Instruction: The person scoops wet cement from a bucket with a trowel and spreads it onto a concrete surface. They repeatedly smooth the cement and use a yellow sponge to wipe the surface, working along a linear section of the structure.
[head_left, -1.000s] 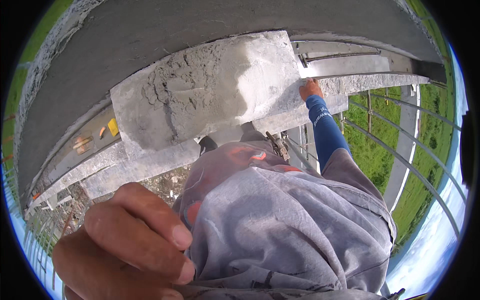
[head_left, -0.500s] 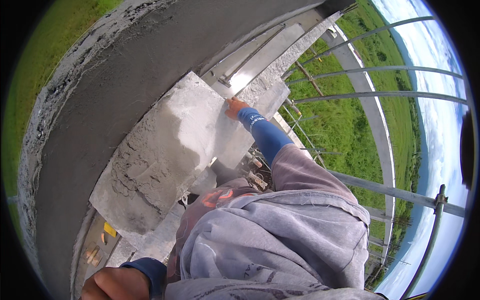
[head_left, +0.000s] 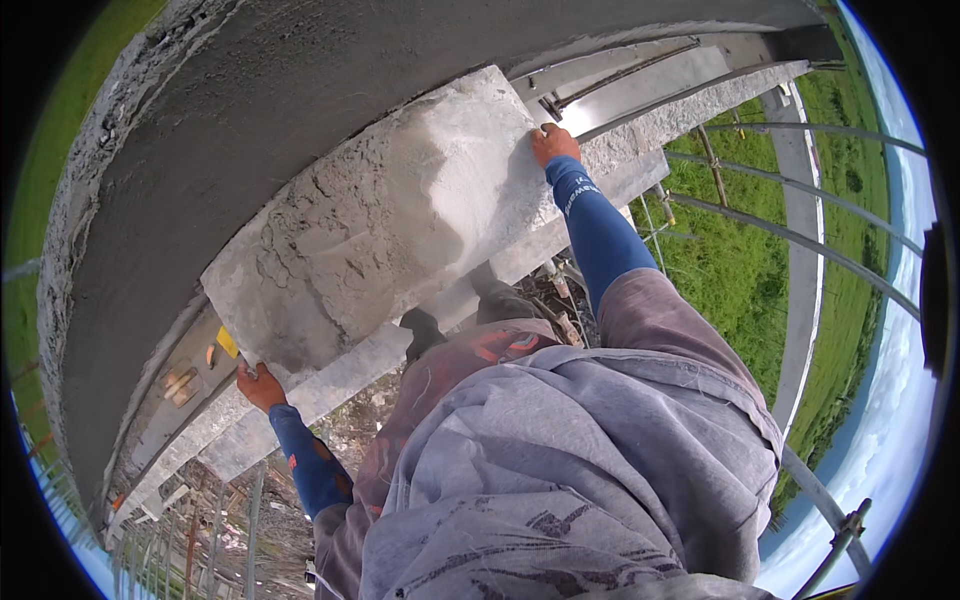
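A broad, dusty board [head_left: 487, 92] lies slantwise against the grey wall in front of me. Pale powder [head_left: 435, 190] is spread over its right part, and rough grey mortar [head_left: 300, 250] clings to its left part. My left hand [head_left: 262, 387], closed, grips the board's near left corner. At the right edge, my right hand [head_left: 555, 146] is closed on the board, its fingertips partly hidden. Both forearms wear blue sleeves and are spread wide apart.
A curved, plastered wall [head_left: 150, 200] rises along the far side. Beside my left hand, a yellow object [head_left: 228, 342] lies on the ledge. Metal scaffold poles [head_left: 800, 215] cross the right, with grass far below. Rubble [head_left: 230, 520] shows beneath, lower left.
My left hand has reached from the lower edge to the board's near left corner and taken hold. The right hand stays on the right edge. The whole view has shifted.
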